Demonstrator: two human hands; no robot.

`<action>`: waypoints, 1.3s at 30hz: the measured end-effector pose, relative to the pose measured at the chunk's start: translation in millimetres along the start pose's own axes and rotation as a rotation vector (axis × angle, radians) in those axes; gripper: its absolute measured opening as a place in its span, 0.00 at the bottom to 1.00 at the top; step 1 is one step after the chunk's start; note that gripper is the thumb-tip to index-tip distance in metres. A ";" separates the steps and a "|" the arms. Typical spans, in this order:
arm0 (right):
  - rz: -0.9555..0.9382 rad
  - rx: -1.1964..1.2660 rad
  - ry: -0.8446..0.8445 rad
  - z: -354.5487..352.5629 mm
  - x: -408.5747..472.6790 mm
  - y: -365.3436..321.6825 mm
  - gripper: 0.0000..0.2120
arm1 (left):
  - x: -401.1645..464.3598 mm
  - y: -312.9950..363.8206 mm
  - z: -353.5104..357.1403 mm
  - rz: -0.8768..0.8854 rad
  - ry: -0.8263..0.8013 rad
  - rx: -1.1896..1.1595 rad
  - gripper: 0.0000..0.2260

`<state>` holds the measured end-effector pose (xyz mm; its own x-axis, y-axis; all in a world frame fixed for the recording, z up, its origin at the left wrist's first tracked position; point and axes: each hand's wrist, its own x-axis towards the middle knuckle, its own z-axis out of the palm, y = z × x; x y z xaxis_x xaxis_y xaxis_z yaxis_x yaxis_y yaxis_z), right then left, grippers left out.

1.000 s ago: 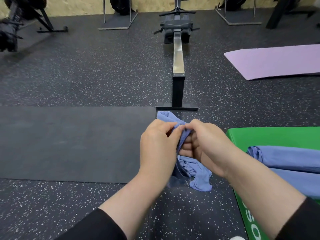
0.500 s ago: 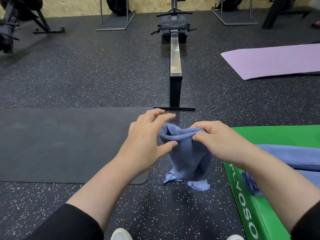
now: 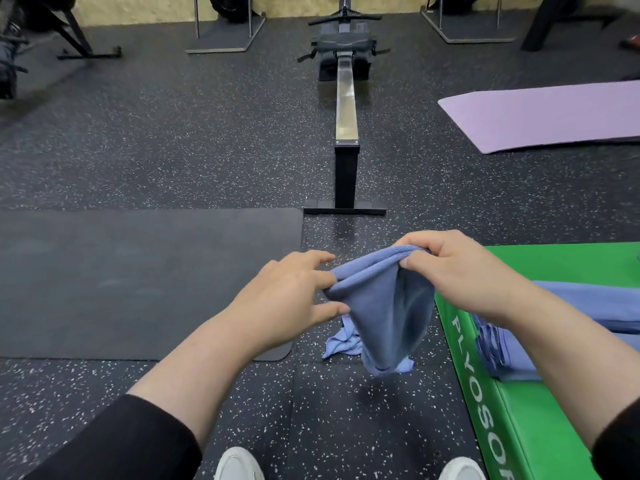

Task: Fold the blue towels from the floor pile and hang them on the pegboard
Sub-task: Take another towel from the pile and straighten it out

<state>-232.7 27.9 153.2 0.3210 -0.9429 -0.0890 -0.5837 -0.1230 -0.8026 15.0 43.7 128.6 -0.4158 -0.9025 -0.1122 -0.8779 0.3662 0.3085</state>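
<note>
A person stands on a speckled gym floor [image 3: 104, 150] w/ a blue towel [image 3: 384, 317] held up at about waist level, midway through a fold. The right hand [image 3: 457, 268] pinches the towel's top edge, thumb under and fingers curled over the bunched hem. The left hand [image 3: 291, 299] is spread wide, fingers straight, tips just touching the cloth's left fold; it does not look to be gripping anything. The towel hangs from the right-hand pinch, long axis running down and slightly toward the viewer, w/ its lower end near a second crumpled blue towel [image 3: 341, 344] on the floor below.

Key relation: the free edge lies immediately right of the left hand's fingertips, so that hand is nearer and likely takes the next corner; the right hand is already committed as anchor. More blue towels [image 3: 588, 303] lie on a green plyo box [image 3: 540, 427] at right, partly hidden by the right forearm. A black mat [image 3: 138, 282] sits left, a rowing machine [image 3: 346, 109] straight ahead, a purple mat [image 3: 540, 116] far right. No pegboard is in view, so hanging looks some way off.
</note>
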 end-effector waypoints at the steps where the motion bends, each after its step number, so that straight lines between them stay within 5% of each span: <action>1: 0.003 -0.025 0.001 -0.3 0.4 1.8 0.11 | 2.0 -1.1 0.6 -0.039 0.015 0.069 0.16; 6: 0.048 -0.131 0.048 -2.4 5.8 11.8 0.12 | 7.1 4.1 -3.8 -0.131 0.294 -0.058 0.18; 9: 0.019 -0.128 0.092 -3.2 8.1 11.1 0.16 | 5.3 10.1 -8.4 -0.169 0.417 -0.321 0.09; 12: 0.009 -0.125 0.153 -3.4 9.5 12.0 0.10 | 5.7 9.3 -12.0 -0.156 0.391 -0.350 0.11; 15: 0.021 -0.123 0.157 -3.0 11.6 16.6 0.07 | 7.2 6.1 -13.1 -0.144 0.413 -0.249 0.00; 22: -0.019 -0.073 0.177 -1.1 9.8 5.2 0.07 | 3.4 16.5 -17.7 -0.212 0.364 -0.415 0.09; 27: -0.014 -0.014 0.148 4.8 11.2 2.3 0.06 | 10.6 19.8 -9.6 -0.269 0.281 -0.297 0.14; 39: 0.068 -0.260 0.222 27.7 14.4 -19.7 0.11 | 20.1 38.0 5.5 -0.528 0.193 -0.934 0.13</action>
<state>-195.9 25.3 151.4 0.1211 -0.9925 0.0162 -0.7778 -0.1051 -0.6197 -28.0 40.7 132.9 0.0767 -0.9456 -0.3160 -0.3742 -0.3211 0.8700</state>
